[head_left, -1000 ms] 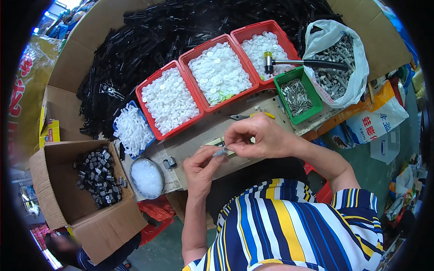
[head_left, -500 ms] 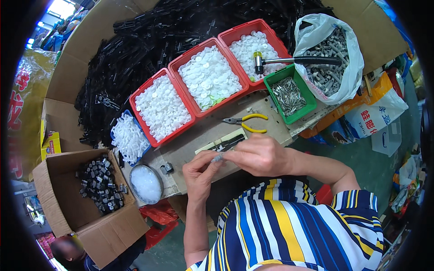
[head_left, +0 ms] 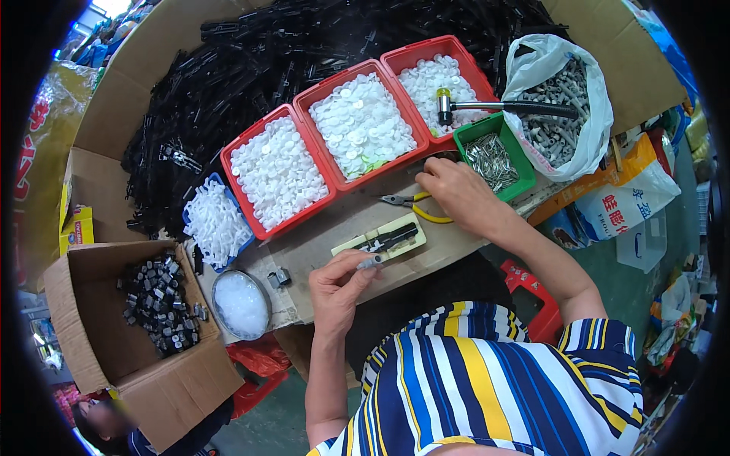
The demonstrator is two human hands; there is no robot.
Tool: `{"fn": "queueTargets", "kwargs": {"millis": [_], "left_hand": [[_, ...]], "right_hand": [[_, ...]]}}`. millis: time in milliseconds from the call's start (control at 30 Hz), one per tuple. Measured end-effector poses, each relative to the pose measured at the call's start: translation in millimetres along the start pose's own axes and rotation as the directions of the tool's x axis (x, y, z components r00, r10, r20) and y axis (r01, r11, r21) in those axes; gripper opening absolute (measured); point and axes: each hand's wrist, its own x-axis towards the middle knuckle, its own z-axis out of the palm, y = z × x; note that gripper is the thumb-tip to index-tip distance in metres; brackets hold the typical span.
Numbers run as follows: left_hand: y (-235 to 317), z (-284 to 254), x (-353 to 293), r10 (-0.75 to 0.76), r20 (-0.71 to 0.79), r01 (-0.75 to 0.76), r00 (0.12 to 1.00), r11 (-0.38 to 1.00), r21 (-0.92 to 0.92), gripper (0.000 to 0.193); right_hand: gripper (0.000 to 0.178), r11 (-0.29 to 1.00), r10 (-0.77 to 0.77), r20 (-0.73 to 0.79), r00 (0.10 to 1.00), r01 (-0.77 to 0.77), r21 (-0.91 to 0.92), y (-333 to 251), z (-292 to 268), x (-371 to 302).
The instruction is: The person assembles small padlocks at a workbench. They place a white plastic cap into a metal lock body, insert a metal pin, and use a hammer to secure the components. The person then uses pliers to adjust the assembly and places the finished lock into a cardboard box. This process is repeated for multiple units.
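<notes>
Head view, left hand (head_left: 338, 289) pinching small grey cylindrical piece (head_left: 370, 263), fingertip-sized

Our left hand (head_left: 340, 285) pinches a small grey piece (head_left: 370, 263) near the cream jig (head_left: 384, 240); our right hand (head_left: 455, 191) rests by yellow-handled pliers (head_left: 414, 204), near the green bin (head_left: 496, 156)

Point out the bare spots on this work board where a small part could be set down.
Bare board shows between the long red tray of white caps and the cream jig block, and left of the left hand near the small grey block. The yellow-handled pliers and right hand crowd the right end.
</notes>
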Motion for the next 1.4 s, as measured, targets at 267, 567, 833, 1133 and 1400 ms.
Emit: {"fn": "queueTargets", "kwargs": {"millis": [267,567,833,1133,1400], "left_hand": [[1,-4,0,-0.006,0.031,0.007,0.999,0.999,-0.05,0.019],[8,4,3,-0.014,0.033,0.01,0.999,0.992,0.124,0.018],[6,7,6,0.049,0.073,-0.063,0.996,0.977,0.206,0.02],[17,6,5,0.071,0.122,-0.107,0.99,0.941,0.32,0.015],[26,14,3,0.126,0.135,-0.176,0.983,0.863,0.473,0.017]], "right_hand": [[0.012,0.998,0.029,0.023,0.999,-0.031,0.059,-7,-4,4],[0.017,0.622,0.006,0.021,1.0,-0.02,0.783,-47,-48,-3],[0.016,0.634,-0.054,-0.108,0.993,0.118,0.764,-53,-38,-8],[0.017,0.705,-0.183,-0.143,0.973,0.231,0.671,-53,-40,-6],[0.018,0.712,-0.214,-0.164,0.963,0.269,0.649,-49,-34,-9]]}}
